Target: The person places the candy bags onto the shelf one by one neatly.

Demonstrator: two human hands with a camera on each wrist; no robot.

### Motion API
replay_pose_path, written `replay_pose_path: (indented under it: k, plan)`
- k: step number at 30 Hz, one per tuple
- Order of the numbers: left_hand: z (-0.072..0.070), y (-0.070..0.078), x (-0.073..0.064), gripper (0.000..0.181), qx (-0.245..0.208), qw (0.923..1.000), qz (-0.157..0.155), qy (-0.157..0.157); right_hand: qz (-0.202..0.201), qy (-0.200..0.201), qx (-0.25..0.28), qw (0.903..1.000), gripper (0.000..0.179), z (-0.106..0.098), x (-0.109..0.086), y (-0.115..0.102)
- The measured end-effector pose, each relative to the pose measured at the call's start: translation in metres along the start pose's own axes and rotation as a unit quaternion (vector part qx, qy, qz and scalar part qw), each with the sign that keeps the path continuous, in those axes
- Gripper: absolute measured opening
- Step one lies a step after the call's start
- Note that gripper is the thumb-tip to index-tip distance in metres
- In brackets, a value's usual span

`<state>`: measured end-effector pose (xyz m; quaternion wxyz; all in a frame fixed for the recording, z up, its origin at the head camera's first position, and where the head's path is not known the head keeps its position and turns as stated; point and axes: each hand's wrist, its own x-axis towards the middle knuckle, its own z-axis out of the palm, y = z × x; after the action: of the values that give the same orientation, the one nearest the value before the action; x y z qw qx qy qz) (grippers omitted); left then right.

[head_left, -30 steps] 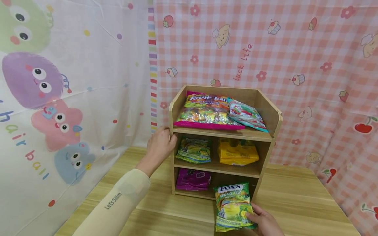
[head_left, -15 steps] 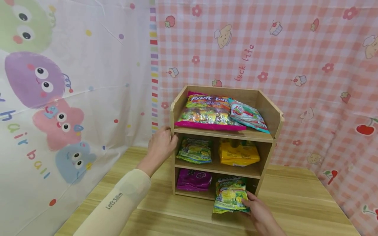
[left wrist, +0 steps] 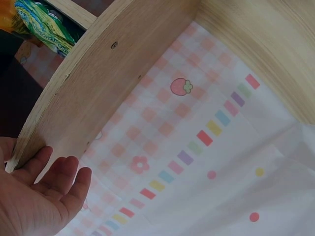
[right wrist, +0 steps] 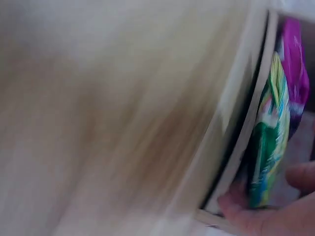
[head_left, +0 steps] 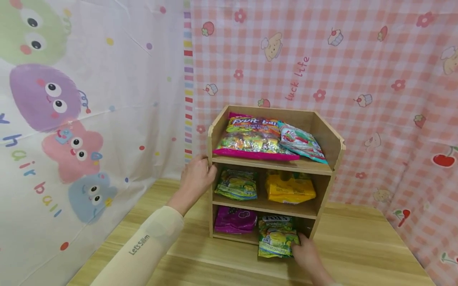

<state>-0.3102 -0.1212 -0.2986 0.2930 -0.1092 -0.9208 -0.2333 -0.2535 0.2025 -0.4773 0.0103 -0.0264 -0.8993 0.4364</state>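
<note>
My left hand (head_left: 197, 174) grips the left side panel of a small wooden shelf (head_left: 272, 165), its thumb at the front edge. In the left wrist view, the fingers (left wrist: 74, 184) curve along the panel's outer face. My right hand (head_left: 307, 254) holds a green and yellow Fox's candy bag (head_left: 277, 238) by its right side, at the opening of the bottom tier. The bag's lower part sticks out past the shelf's front edge. A purple candy bag (head_left: 234, 220) lies to its left in the same tier.
A similar green candy bag (head_left: 237, 184) and a yellow bag (head_left: 290, 187) lie in the middle tier. On top are a large Fruit ball candy bag (head_left: 252, 137) and a turquoise bag (head_left: 301, 140). The shelf stands on a wood-grain table (head_left: 361, 242) before patterned curtains.
My right hand has moved the Fox's candy bag away from me, into the opening of the bottom tier, tipping it back. The left hand keeps its grip on the side panel.
</note>
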Motion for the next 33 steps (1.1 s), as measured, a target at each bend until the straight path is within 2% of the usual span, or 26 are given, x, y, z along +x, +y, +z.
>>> replay_pose_path:
  k: [2, 4, 5, 6, 10, 14, 16, 17, 18, 19, 23, 27, 33]
  plan:
    - [0.001, 0.000, 0.000, 0.031, -0.003, 1.0000, -0.002, 0.002, -0.051, 0.015, -0.097, 0.9939, 0.052, 0.002, -0.008, -0.004]
    - [0.001, 0.000, 0.000, 0.032, -0.003, 1.0000, -0.007, 0.004, -0.106, 0.023, -0.180, 0.9777, 0.049, 0.003, -0.016, -0.009]
    - [0.001, 0.000, 0.000, 0.033, -0.002, 0.9999, -0.008, 0.006, -0.137, 0.028, -0.221, 0.9652, 0.047, 0.005, -0.019, -0.011]
    - [0.001, 0.000, 0.001, 0.034, -0.002, 0.9999, -0.008, 0.007, -0.162, 0.031, -0.259, 0.9517, 0.047, 0.006, -0.021, -0.013]
    - [0.001, -0.001, 0.001, 0.035, 0.002, 1.0000, -0.007, 0.001, -0.270, 0.057, -0.383, 0.8816, 0.048, 0.013, -0.023, -0.012]
    - [0.002, 0.000, 0.000, 0.034, 0.001, 1.0000, -0.005, -0.002, -0.360, 0.106, -0.446, 0.8128, 0.038, 0.020, -0.016, -0.005]
    - [0.002, 0.000, 0.000, 0.034, 0.002, 1.0000, -0.004, 0.001, -0.384, 0.134, -0.463, 0.7878, 0.032, 0.023, -0.010, -0.002]
    - [0.002, 0.000, 0.000, 0.034, 0.001, 1.0000, -0.004, 0.002, -0.387, 0.145, -0.468, 0.7812, 0.031, 0.024, -0.007, -0.001]
    - [0.002, 0.001, 0.000, 0.033, 0.000, 1.0000, -0.004, 0.004, -0.386, 0.151, -0.471, 0.7784, 0.031, 0.025, -0.005, 0.000]
    - [0.002, 0.001, 0.000, 0.032, -0.001, 1.0000, -0.004, 0.006, -0.379, 0.153, -0.473, 0.7804, 0.031, 0.025, -0.003, 0.001]
    - [0.002, 0.001, 0.000, 0.031, -0.002, 1.0000, 0.000, 0.008, -0.345, 0.147, -0.473, 0.7973, 0.034, 0.028, 0.004, 0.003]
    - [0.002, 0.001, 0.000, 0.032, -0.001, 1.0000, 0.000, 0.004, -0.341, 0.136, -0.458, 0.8095, 0.038, 0.028, 0.002, 0.003]
    - [0.001, 0.002, 0.000, 0.034, -0.002, 1.0000, -0.004, 0.002, -0.358, 0.124, -0.443, 0.8122, 0.034, 0.027, 0.001, 0.001]
